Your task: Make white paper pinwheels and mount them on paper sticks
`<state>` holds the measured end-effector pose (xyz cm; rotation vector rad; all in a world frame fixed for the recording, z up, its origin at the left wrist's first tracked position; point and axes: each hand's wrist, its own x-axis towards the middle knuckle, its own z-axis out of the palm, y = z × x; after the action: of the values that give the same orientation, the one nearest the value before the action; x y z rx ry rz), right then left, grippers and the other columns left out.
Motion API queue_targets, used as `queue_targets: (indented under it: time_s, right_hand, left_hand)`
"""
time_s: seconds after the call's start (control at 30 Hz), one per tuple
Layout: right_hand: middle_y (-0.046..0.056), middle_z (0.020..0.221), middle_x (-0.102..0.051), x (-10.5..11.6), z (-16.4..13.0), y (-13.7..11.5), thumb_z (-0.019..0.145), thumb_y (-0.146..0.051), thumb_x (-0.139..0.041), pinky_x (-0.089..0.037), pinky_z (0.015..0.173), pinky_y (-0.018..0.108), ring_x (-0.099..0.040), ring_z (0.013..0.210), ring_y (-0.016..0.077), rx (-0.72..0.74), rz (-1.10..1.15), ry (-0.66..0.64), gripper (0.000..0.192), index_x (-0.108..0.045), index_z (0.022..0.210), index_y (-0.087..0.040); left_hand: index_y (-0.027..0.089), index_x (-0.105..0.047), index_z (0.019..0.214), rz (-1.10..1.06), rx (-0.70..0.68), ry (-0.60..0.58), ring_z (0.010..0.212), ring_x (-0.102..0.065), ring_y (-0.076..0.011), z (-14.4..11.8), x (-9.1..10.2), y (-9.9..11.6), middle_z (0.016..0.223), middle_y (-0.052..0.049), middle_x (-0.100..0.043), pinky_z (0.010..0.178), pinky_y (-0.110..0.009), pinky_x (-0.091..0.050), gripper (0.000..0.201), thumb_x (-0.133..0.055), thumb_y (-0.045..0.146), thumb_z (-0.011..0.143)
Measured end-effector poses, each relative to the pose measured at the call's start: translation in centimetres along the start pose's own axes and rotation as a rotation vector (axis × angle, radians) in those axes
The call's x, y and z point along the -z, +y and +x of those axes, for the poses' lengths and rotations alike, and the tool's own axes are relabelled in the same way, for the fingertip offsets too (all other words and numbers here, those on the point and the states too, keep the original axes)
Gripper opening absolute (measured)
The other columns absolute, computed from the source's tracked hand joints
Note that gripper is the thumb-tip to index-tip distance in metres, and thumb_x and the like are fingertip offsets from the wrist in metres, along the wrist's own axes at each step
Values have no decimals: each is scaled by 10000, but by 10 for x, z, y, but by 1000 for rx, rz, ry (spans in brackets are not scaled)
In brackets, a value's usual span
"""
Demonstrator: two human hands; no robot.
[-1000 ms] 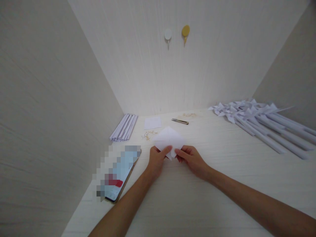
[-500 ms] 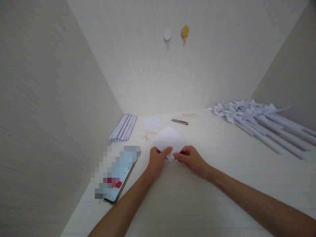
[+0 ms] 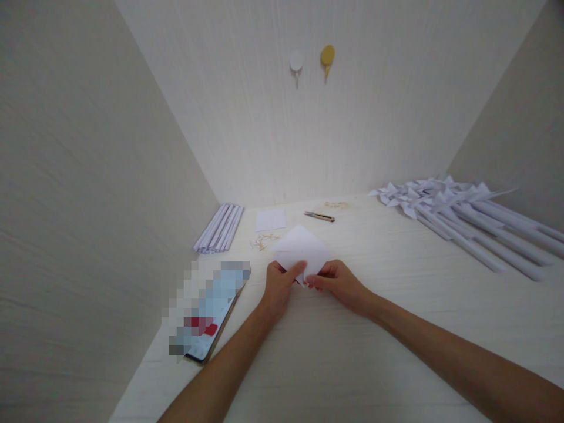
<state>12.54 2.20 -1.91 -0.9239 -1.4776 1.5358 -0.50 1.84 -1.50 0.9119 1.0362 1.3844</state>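
Observation:
A white square sheet of paper (image 3: 303, 249) lies just above the tabletop, turned like a diamond. My left hand (image 3: 280, 289) pinches its near corner with thumb on top. My right hand (image 3: 340, 284) grips the same near corner from the right, fingertips close to the left thumb. Both forearms reach in from the bottom edge.
A phone (image 3: 210, 311) lies at the left beside the wall. Rolled paper sticks (image 3: 220, 228) and a small paper square (image 3: 270, 219) sit at the back left, with loose pins (image 3: 263, 240) and small scissors (image 3: 319, 216). Several finished paper pinwheels (image 3: 458, 205) are piled at the right.
My right hand's fingers have slid a little left along the paper's near corner, closer to my left thumb. The paper and left hand have barely moved.

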Motion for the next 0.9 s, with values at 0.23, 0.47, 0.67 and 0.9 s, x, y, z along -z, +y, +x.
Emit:
queue_targets:
  time_s: [0.23, 0.47, 0.67, 0.9]
  right_hand:
    - [-9, 590, -586, -3, 0, -5, 556, -270, -676, -336, 554, 241, -470, 544, 90, -1, 77, -24, 166, -624, 620, -127]
    - [-34, 531, -500, -4, -4, -8, 573, -231, -657, -300, 501, 223, -417, 507, 73, 75, 0, -99, 138, -565, 536, -135]
    - [-52, 505, -449, -7, -3, -9, 624, -307, -618, -276, 463, 216, -372, 470, 65, 75, 15, 43, 187, -525, 591, -149]
    - [-14, 585, -544, -6, -1, 0, 616, -342, -631, -345, 543, 246, -447, 542, 101, 99, -7, 18, 205, -594, 652, -143]
  left_hand:
    - [99, -606, 584, 16, -33, 60, 460, -466, -86, 2, 1, -4, 524, -12, -578, 441, -211, -352, 217, -702, 279, 511]
    - [118, -596, 629, -91, -54, 215, 478, -476, -64, 7, 3, 0, 563, 16, -582, 435, -179, -336, 233, -714, 274, 501]
    - [116, -599, 634, -130, -34, 177, 495, -491, -68, 4, 0, 1, 579, 12, -593, 457, -182, -357, 229, -716, 266, 506]
    - [104, -631, 689, -52, -16, 113, 588, -547, -120, -5, -7, -3, 665, -49, -646, 539, -228, -420, 237, -701, 262, 527]
